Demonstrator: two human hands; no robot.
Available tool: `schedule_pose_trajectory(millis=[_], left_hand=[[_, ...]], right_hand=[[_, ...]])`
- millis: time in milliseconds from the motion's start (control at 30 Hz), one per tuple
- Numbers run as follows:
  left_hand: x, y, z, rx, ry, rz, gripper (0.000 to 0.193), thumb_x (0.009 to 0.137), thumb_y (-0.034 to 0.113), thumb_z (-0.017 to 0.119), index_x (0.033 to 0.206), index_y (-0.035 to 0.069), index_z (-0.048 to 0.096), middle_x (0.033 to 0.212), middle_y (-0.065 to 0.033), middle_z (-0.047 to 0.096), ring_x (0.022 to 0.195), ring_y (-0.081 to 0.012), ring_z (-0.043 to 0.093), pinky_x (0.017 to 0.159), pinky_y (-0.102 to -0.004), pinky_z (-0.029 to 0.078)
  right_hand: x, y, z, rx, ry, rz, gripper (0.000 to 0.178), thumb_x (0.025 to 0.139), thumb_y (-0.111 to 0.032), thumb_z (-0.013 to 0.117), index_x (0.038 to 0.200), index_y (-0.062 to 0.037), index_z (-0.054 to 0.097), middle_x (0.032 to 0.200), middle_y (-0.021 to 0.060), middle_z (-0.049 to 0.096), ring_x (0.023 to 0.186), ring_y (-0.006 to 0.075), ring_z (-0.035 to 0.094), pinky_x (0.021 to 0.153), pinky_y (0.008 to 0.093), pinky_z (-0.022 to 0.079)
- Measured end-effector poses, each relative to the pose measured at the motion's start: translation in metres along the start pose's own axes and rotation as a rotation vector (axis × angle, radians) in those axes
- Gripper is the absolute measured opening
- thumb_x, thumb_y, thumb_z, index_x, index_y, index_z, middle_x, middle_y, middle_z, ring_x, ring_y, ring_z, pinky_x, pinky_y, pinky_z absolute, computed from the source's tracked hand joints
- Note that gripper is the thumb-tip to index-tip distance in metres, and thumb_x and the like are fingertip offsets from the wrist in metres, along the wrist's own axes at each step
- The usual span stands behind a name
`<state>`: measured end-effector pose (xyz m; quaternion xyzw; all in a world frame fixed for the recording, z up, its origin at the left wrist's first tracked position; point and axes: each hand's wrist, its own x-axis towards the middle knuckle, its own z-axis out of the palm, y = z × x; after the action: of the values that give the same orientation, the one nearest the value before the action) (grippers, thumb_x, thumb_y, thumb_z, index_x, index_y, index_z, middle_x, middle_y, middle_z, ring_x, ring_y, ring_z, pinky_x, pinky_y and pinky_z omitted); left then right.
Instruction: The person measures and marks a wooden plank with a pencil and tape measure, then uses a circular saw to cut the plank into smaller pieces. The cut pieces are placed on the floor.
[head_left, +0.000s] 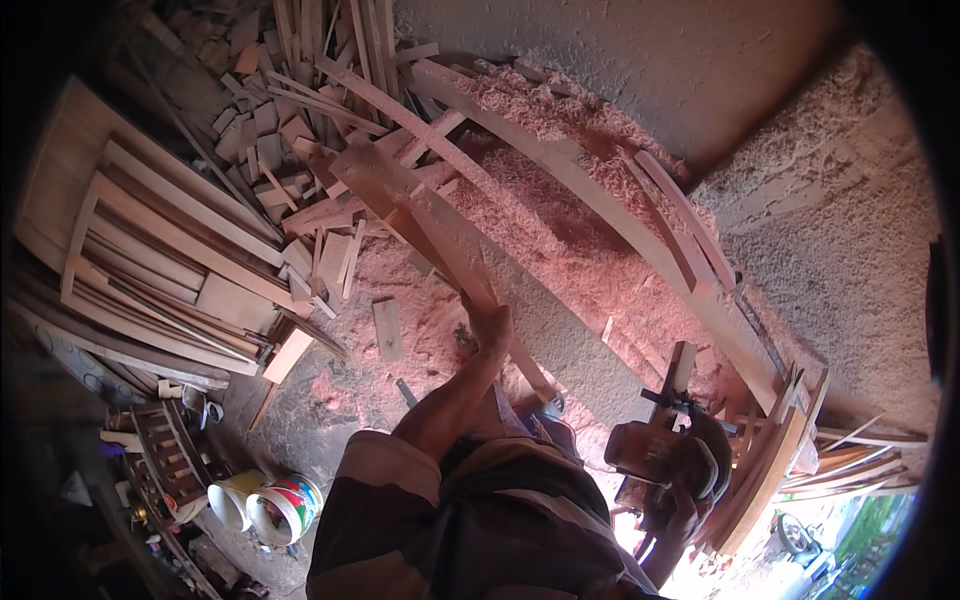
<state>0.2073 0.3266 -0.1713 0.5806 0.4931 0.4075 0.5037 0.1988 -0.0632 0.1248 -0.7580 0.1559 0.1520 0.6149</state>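
Note:
My left hand [488, 322] is closed around the edge of a long wooden board [440, 240], which slants from the upper left toward my body. Beside that board runs a broad, dust-covered plank [560, 310]. At the lower right, my right hand [682, 512] grips a dark handheld power tool [650, 450] with a boxy body and a curved part on its right side. The tool is held to the right of my body, and its exact kind is hard to make out. A squared wooden piece [682, 368] shows just beyond it.
Pink shavings [590, 220] cover the floor around a long beam [600, 220]. Offcuts [255, 140] are heaped at the upper left. Stacked boards and frames [180, 270] lie at left, with a white bucket [285, 510] below. More boards [765, 480] stand at right.

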Motion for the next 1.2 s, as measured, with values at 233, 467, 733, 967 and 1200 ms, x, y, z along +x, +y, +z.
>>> schedule_pose_trajectory(millis=[233, 467, 733, 967, 1200], left_hand=[[0.019, 0.036, 0.015, -0.026, 0.105, -0.154, 0.093, 0.073, -0.002, 0.065, 0.156, 0.001, 0.023, 0.147, -0.0217, 0.045, 0.133, -0.0352, 0.051, 0.113, -0.0397, 0.042], [0.068, 0.016, 0.021, -0.052, 0.184, -0.114, 0.093, 0.072, -0.002, 0.062, 0.155, -0.003, 0.02, 0.147, -0.0279, 0.043, 0.131, -0.0416, 0.052, 0.113, -0.0446, 0.042], [0.135, 0.005, 0.02, -0.056, 0.154, -0.058, 0.087, 0.076, 0.001, 0.071, 0.15, -0.004, 0.025, 0.136, -0.0226, 0.05, 0.122, -0.0375, 0.056, 0.107, -0.0424, 0.046], [0.14, 0.013, -0.014, 0.051, 0.002, -0.095, 0.086, 0.086, 0.013, 0.066, 0.157, -0.004, 0.02, 0.158, -0.0311, 0.029, 0.149, -0.042, 0.028, 0.122, -0.0438, 0.027], [0.102, 0.109, -0.108, 1.038, -0.562, 0.692, 0.092, 0.082, 0.022, 0.076, 0.159, 0.011, 0.028, 0.167, -0.0173, 0.019, 0.152, -0.0421, 0.023, 0.123, -0.0571, 0.021]], right_hand=[[0.05, -0.039, 0.026, -0.054, -0.354, -0.264, 0.063, 0.071, -0.009, 0.065, 0.133, 0.0026, 0.061, 0.119, 0.009, 0.066, 0.104, 0.0172, 0.062, 0.093, 0.0306, 0.05], [0.059, -0.06, 0.037, -0.158, -0.377, -0.051, 0.06, 0.069, -0.009, 0.069, 0.127, 0.0012, 0.065, 0.098, 0.0035, 0.068, 0.075, 0.0112, 0.062, 0.065, 0.0249, 0.048], [0.068, -0.047, 0.059, -0.346, -0.492, -0.197, 0.044, 0.075, -0.007, 0.07, 0.118, 0.0021, 0.068, 0.087, 0.0033, 0.068, 0.069, 0.0104, 0.06, 0.062, 0.0277, 0.049], [0.071, -0.048, 0.08, -0.685, -0.791, -0.635, 0.051, 0.078, -0.016, 0.082, 0.124, -0.0002, 0.066, 0.094, 0.0188, 0.075, 0.084, 0.0296, 0.076, 0.072, 0.0378, 0.058], [0.062, -0.043, 0.128, -0.66, -1.003, -0.584, 0.057, 0.08, -0.017, 0.081, 0.131, 0.0001, 0.063, 0.1, 0.0208, 0.075, 0.094, 0.0298, 0.075, 0.081, 0.0389, 0.057]])
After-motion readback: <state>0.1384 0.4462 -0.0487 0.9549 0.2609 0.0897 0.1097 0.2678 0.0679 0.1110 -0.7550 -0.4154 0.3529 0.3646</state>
